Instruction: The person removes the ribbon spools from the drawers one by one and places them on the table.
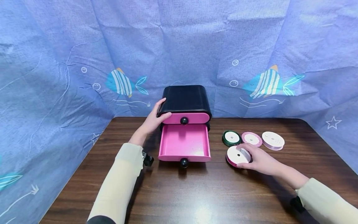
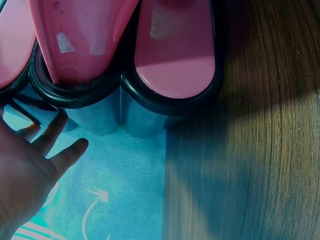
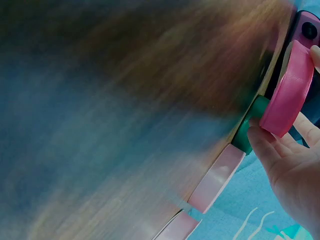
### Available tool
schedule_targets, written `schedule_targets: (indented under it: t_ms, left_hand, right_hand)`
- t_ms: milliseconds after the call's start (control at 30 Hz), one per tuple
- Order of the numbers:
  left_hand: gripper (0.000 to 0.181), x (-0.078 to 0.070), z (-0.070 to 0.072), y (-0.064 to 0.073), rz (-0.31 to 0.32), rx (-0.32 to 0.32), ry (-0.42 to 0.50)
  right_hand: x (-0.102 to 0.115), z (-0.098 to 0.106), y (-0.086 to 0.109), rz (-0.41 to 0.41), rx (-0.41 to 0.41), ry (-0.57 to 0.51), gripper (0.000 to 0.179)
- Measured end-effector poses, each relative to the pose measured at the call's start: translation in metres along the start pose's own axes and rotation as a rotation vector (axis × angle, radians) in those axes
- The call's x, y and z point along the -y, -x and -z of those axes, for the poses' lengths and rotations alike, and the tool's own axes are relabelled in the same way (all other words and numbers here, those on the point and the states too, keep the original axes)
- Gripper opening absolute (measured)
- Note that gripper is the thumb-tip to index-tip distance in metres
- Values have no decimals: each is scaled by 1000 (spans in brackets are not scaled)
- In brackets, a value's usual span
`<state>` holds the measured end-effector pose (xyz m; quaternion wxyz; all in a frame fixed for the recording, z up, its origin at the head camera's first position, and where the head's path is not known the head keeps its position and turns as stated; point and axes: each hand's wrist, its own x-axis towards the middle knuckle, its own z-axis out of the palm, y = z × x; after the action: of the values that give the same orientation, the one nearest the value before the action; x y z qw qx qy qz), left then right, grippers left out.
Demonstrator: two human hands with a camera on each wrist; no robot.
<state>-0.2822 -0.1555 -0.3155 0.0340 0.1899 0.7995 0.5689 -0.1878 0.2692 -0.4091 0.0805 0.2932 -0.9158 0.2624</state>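
A black cabinet (image 1: 184, 98) with pink drawers stands at the table's middle back. Its middle drawer (image 1: 183, 141) is pulled out, and no item shows inside it; the top drawer (image 1: 193, 118) is closed. My left hand (image 1: 151, 123) rests against the cabinet's upper left side, fingers extended along it. To the right of the cabinet, my right hand (image 1: 261, 158) grips a ribbon spool (image 1: 234, 154) by its rim between thumb and fingers. In the right wrist view that spool's ribbon (image 3: 290, 90) is deep pink, and it looks tilted off the table.
Behind the held spool lie a green ribbon spool (image 1: 231, 137), a pink ribbon spool (image 1: 251, 139) and a pale lilac ribbon spool (image 1: 273, 140), in a row. The dark wooden table (image 1: 179, 196) ends at a blue curtain (image 1: 190, 43) with fish on it.
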Motion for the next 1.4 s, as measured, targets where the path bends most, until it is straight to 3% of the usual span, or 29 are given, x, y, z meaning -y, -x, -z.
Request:
schedule_targets:
  t_ms: [400,1067,1333,1400]
  left_hand:
    - [75,1,-1,-1,1,-3,-5]
    - [74,3,-1,0,4,-11,0]
    - [74,2,-1,1,6,-8,-1]
    - [74,11,0,-4,-7,-16,-7]
  right_hand:
    - [-1,1,-5,-46,61,-9,58]
    - [-7,-5,-6,-67,85,10,61]
    - [10,2,-5,-68,19,80,50]
    - [19,2,-6,-71,-7,78,45]
